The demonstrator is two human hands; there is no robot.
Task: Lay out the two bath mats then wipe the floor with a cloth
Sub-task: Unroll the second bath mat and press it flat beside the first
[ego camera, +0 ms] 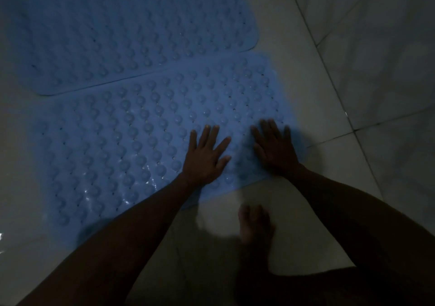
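Two blue bath mats are lying flat on the pale tiled floor (334, 53), both covered in rows of round bumps and small holes. The far mat (122, 30) is sitting toward the top left, and the near mat (131, 136) is lying just in front of it; their long edges are meeting or slightly overlapping along a slanted line, and the dim light is making it hard to tell which. The near mat is showing a few wet-looking glints near its lower left part.

Two hands are pressing down on the near mat, close to its right-hand end. The left hand (204, 155) is lying palm down with its fingers straight and spread wide, holding nothing, its palm and fingertips touching the bumps. The right hand (274, 148) is lying just beside it, nearer the mat's right edge, also flat and palm down with fingers extended and a little fanned, gripping nothing. The two hands are staying apart, with a narrow strip of mat showing between them. Both bare forearms are reaching in from the bottom of the view.

One bare foot (255, 223) is standing on the floor just below the near mat's front edge, between the two arms, blurred and in shadow.
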